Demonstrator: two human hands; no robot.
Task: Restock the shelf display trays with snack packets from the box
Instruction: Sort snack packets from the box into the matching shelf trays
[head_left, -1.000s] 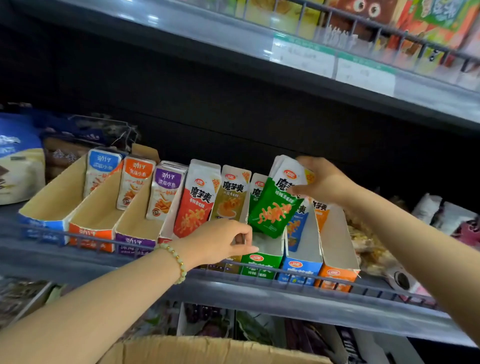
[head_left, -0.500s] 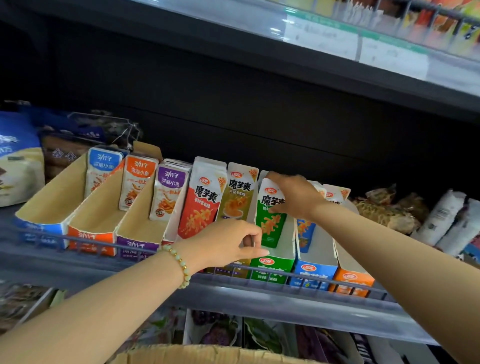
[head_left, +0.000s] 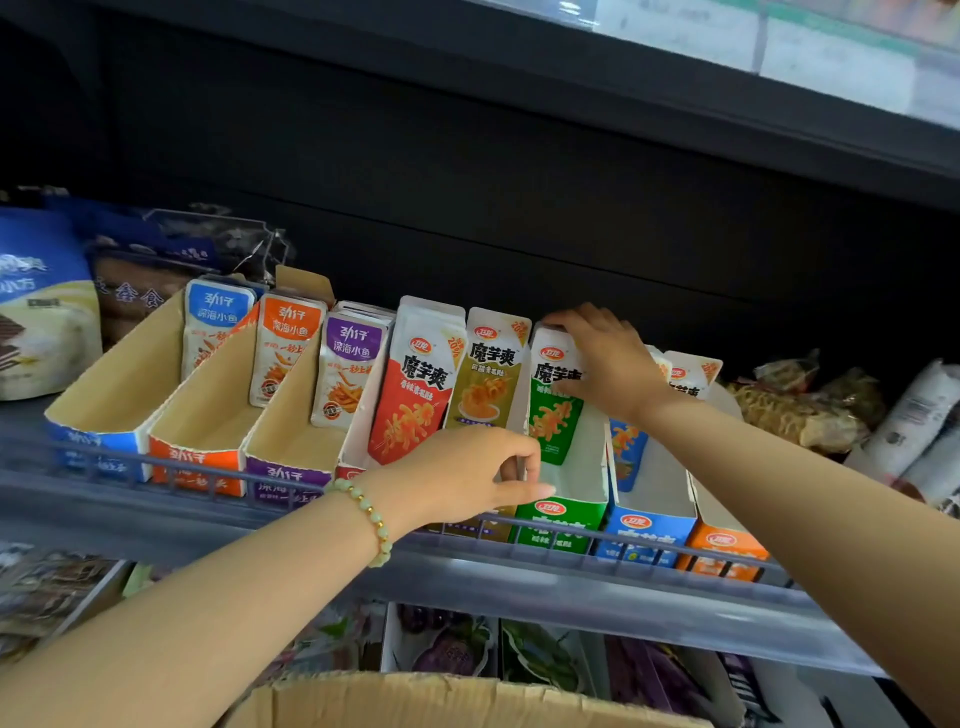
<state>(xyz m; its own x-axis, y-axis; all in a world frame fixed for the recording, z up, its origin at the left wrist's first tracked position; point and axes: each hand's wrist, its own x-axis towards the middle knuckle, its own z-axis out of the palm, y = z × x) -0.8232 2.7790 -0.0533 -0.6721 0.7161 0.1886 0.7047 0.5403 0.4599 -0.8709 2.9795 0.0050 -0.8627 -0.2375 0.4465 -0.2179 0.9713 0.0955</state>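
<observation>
Green packets (head_left: 553, 410) gripped by right hand (head_left: 608, 358) inside green tray (head_left: 563, 522), left hand (head_left: 462, 475) pinching its side wall

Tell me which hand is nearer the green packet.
Right. The right hand grips the top of the green packet; the left hand sits lower, in front of it, pinching the tray wall.

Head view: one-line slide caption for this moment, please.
Right hand grips green packets in the green tray while the left hand pinches the tray's side wall.

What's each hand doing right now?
Left hand: pinching the green tray wall.
Right hand: gripping the green packets.
</observation>
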